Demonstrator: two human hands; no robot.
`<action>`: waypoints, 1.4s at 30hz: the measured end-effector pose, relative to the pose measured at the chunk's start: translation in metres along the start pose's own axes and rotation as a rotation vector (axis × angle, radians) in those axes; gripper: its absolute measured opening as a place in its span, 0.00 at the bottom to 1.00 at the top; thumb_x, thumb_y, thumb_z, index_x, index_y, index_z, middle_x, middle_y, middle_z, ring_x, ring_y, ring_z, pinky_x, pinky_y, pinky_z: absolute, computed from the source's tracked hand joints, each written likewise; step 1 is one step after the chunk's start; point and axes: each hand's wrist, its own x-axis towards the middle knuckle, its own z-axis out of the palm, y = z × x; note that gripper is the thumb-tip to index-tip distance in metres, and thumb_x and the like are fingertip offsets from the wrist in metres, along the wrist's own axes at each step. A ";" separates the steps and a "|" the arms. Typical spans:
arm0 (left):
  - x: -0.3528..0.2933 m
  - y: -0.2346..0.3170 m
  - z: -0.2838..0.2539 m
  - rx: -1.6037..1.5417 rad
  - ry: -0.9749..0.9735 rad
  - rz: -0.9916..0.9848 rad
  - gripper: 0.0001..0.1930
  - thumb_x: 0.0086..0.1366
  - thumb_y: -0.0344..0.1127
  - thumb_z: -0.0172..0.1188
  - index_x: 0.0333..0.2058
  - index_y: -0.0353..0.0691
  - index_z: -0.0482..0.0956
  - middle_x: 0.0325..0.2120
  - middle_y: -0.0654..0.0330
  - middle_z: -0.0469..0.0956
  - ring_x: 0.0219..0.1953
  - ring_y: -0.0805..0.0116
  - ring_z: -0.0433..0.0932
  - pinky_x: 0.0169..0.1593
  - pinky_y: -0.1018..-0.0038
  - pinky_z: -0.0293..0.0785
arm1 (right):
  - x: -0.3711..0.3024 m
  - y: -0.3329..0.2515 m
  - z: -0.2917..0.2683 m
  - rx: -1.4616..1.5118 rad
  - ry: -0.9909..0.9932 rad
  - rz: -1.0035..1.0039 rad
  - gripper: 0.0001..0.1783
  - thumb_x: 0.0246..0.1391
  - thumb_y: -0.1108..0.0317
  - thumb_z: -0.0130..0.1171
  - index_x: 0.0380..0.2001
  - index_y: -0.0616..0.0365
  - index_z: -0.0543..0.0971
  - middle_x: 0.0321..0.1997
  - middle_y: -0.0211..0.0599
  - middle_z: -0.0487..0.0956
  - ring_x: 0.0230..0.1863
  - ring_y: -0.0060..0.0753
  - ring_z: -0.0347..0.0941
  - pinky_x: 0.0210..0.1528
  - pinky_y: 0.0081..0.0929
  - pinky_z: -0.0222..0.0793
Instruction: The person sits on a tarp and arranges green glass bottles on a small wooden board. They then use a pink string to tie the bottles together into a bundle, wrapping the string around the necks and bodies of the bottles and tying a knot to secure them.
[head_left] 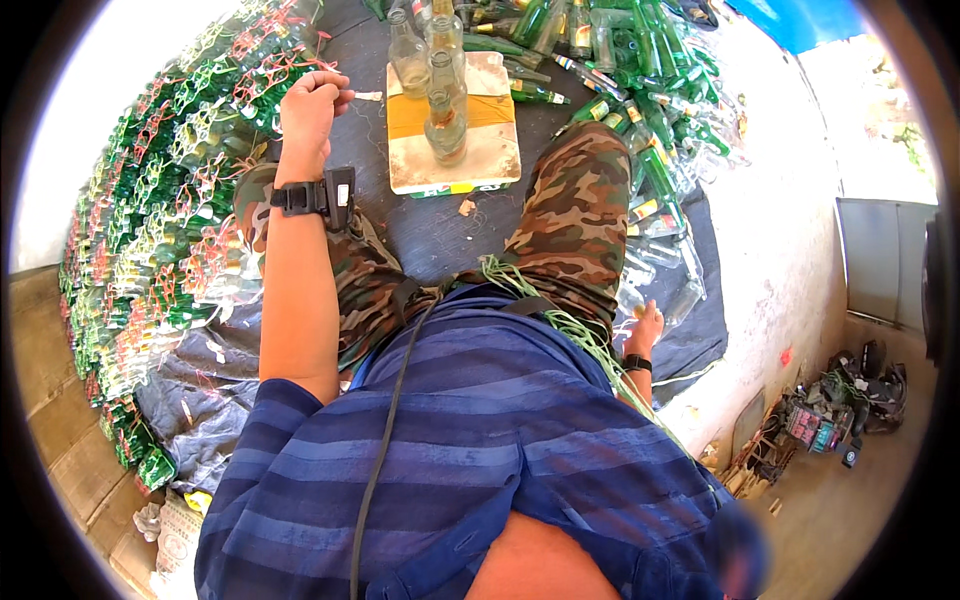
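Note:
My left hand (308, 108) reaches forward past my knee, fingers closed around a small pale strip (366, 96), next to the stacked green and clear bottles tied with red string (170, 200). My right hand (643, 327) rests low at my right hip, loosely curled beside clear bottles (660, 270); whether it holds anything is hidden. Green string strands (540, 300) lie over my lap. Ahead, a pale slab (455, 150) with a yellow band carries three clear bottles (445, 125).
A heap of loose green bottles (630, 60) fills the upper right. A dark tarp (440, 235) covers the ground under me. A pale concrete ledge (780, 260) runs on the right, with tools and scrap (830, 410) below it.

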 end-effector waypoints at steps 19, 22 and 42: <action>-0.029 0.017 0.037 0.000 -0.277 0.217 0.07 0.60 0.22 0.58 0.37 0.33 0.81 0.32 0.62 0.82 0.33 0.75 0.82 0.40 0.80 0.76 | -0.084 -0.235 0.059 -0.034 -0.116 -0.256 0.14 0.67 0.56 0.56 0.40 0.57 0.80 0.30 0.21 0.73 0.29 0.16 0.66 0.33 0.19 0.63; -0.052 0.028 0.064 0.022 -0.453 0.305 0.06 0.60 0.22 0.60 0.37 0.34 0.81 0.33 0.65 0.82 0.34 0.76 0.81 0.43 0.79 0.76 | -0.080 -0.258 0.053 0.102 -0.221 -0.330 0.13 0.68 0.59 0.56 0.39 0.57 0.80 0.29 0.20 0.71 0.29 0.14 0.64 0.33 0.18 0.62; -0.208 0.125 0.215 0.458 -0.598 1.556 0.13 0.61 0.37 0.59 0.45 0.46 0.77 0.39 0.64 0.78 0.49 0.64 0.77 0.54 0.65 0.69 | -0.219 -0.362 0.059 0.286 -0.810 -0.492 0.10 0.68 0.67 0.51 0.46 0.62 0.74 0.29 0.27 0.70 0.27 0.18 0.65 0.32 0.17 0.63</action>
